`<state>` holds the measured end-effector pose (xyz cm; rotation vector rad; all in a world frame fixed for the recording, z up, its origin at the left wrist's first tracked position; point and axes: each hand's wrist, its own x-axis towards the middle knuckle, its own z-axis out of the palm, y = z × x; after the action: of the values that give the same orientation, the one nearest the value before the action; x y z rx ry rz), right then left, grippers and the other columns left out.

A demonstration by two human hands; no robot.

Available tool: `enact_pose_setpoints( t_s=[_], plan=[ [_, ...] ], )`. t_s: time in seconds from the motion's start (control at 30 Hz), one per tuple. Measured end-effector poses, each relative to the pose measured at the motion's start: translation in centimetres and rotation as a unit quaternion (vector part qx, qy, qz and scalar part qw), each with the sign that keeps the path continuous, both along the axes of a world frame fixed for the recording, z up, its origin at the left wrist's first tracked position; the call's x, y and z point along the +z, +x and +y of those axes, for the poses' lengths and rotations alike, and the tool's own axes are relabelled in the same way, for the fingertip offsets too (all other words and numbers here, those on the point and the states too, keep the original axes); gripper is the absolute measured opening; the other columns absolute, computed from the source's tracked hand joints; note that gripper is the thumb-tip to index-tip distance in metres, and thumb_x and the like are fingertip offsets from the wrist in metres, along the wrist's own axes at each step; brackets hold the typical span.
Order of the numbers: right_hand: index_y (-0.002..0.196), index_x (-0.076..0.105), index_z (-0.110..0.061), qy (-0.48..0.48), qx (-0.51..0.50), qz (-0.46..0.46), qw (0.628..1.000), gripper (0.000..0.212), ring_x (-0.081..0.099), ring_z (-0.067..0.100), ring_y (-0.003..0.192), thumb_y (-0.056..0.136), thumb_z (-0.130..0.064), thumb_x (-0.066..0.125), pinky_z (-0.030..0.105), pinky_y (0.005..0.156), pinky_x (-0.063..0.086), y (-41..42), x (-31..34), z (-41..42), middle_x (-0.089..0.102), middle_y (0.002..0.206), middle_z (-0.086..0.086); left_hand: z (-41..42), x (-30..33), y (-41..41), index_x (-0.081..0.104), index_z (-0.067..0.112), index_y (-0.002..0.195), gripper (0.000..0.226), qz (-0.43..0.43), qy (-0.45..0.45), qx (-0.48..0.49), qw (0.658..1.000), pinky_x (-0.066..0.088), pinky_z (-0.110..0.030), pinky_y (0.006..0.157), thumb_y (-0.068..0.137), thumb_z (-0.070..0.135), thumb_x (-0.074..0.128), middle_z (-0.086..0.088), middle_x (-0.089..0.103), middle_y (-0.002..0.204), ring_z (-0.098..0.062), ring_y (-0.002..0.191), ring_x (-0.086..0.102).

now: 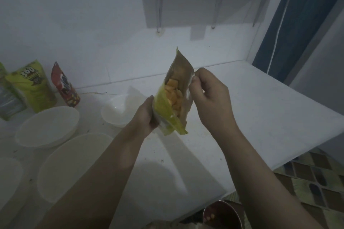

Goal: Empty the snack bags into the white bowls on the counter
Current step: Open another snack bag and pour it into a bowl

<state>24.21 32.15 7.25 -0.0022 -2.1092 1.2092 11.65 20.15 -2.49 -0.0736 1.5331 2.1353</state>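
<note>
Up above the middle of the white counter point(251, 117), a yellow-green snack bag point(172, 96) is held open, with orange pieces showing inside. The left hand point(147, 115) grips the bag's lower left side, fingers curled round it, while the right hand point(210, 95) pinches the torn right edge of the mouth. A small white bowl point(114, 111) sits on the counter just left of the bag, with two larger white bowls point(48, 126) toward the left edge. Near the back left corner stand a green bag point(31, 85) and a red bag point(64, 85), upright against the wall.
</note>
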Motion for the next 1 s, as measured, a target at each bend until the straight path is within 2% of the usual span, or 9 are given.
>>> enact_pose_setpoints(
  t_s=[0.1,0.23,0.37,0.5,0.67,0.73,0.8,0.87,1.0],
  plan=[
    [0.072,0.042,0.003,0.014,0.000,0.000,1.000,0.026,0.034,0.007,0.058,0.096,-0.007,0.046,0.018,0.050,0.028,0.5,0.3,0.2,0.045,0.065,0.013,0.2,0.5,-0.8,0.057,0.006,0.129,0.046,-0.019,0.022,0.038,0.999,0.052,-0.046,0.095,0.102,0.038,0.040,-0.018,0.066,0.121,-0.035,0.113,0.062],
    [0.075,0.047,0.006,0.060,-0.030,0.004,0.998,0.024,0.037,0.019,0.059,0.094,-0.008,0.047,0.020,0.050,0.029,0.3,0.9,0.4,0.051,0.068,0.019,-0.7,1.1,-1.8,0.062,0.008,0.121,0.043,-0.014,0.036,0.106,0.994,0.054,-0.048,0.089,0.096,0.040,0.050,-0.016,0.069,0.113,-0.035,0.104,0.066],
    [0.074,0.048,0.004,0.080,-0.034,0.002,0.996,0.024,0.036,0.014,0.057,0.094,-0.008,0.047,0.019,0.050,0.029,-0.5,1.2,-0.9,0.048,0.062,0.013,-3.5,2.0,-3.2,0.059,0.008,0.127,0.048,-0.002,0.058,0.164,0.985,0.052,-0.049,0.093,0.093,0.042,0.054,-0.009,0.067,0.119,-0.032,0.107,0.064],
    [0.070,0.044,-0.004,0.085,-0.002,-0.012,0.996,0.024,0.034,0.009,0.055,0.093,-0.012,0.048,0.019,0.049,0.028,-2.0,1.7,-3.9,0.044,0.059,0.004,-8.8,2.9,-4.3,0.059,0.008,0.126,0.053,0.018,0.061,0.203,0.977,0.056,-0.054,0.084,0.089,0.046,0.054,-0.017,0.069,0.117,-0.036,0.107,0.066],
    [0.067,0.044,-0.016,0.142,0.085,-0.076,0.983,0.039,0.047,0.011,0.056,0.095,-0.043,0.048,0.028,0.053,0.038,-3.9,2.4,-10.1,0.049,0.059,-0.005,-17.5,3.3,-6.0,0.049,0.019,0.140,0.064,0.074,0.085,0.222,0.968,0.047,-0.060,0.096,0.089,0.057,0.054,-0.017,0.057,0.136,-0.039,0.125,0.054],
    [0.067,0.047,-0.014,0.160,0.115,-0.087,0.977,0.033,0.051,0.016,0.059,0.090,-0.037,0.053,0.034,0.055,0.043,-4.8,2.5,-12.9,0.053,0.059,-0.002,-20.8,4.4,-5.4,0.053,0.017,0.137,0.059,0.095,0.082,0.233,0.964,0.051,-0.052,0.094,0.095,0.057,0.042,-0.015,0.058,0.135,-0.034,0.121,0.058],
    [0.067,0.048,-0.011,0.171,0.129,-0.074,0.974,0.026,0.051,0.021,0.060,0.087,-0.027,0.054,0.038,0.055,0.045,-5.7,2.3,-15.6,0.054,0.059,0.002,-24.5,5.0,-5.4,0.056,0.020,0.134,0.058,0.094,0.085,0.267,0.955,0.052,-0.051,0.093,0.094,0.059,0.041,-0.014,0.060,0.133,-0.033,0.118,0.060],
    [0.068,0.048,-0.010,0.184,0.132,-0.066,0.972,0.028,0.051,0.024,0.060,0.090,-0.026,0.052,0.038,0.054,0.044,-6.7,1.8,-18.2,0.054,0.059,0.004,-28.2,5.2,-5.5,0.055,0.021,0.134,0.065,0.111,0.085,0.282,0.949,0.050,-0.054,0.093,0.088,0.066,0.048,-0.013,0.062,0.131,-0.034,0.118,0.060],
    [0.077,0.053,-0.012,0.179,0.138,-0.100,0.969,0.025,0.056,0.019,0.066,0.094,-0.031,0.052,0.036,0.060,0.049,-8.4,0.0,-23.3,0.061,0.070,-0.002,-34.1,5.1,-6.0,0.063,0.019,0.112,0.049,0.091,0.050,0.344,0.933,0.052,-0.049,0.090,0.093,0.060,0.044,-0.009,0.068,0.119,-0.031,0.107,0.065]
  ],
)
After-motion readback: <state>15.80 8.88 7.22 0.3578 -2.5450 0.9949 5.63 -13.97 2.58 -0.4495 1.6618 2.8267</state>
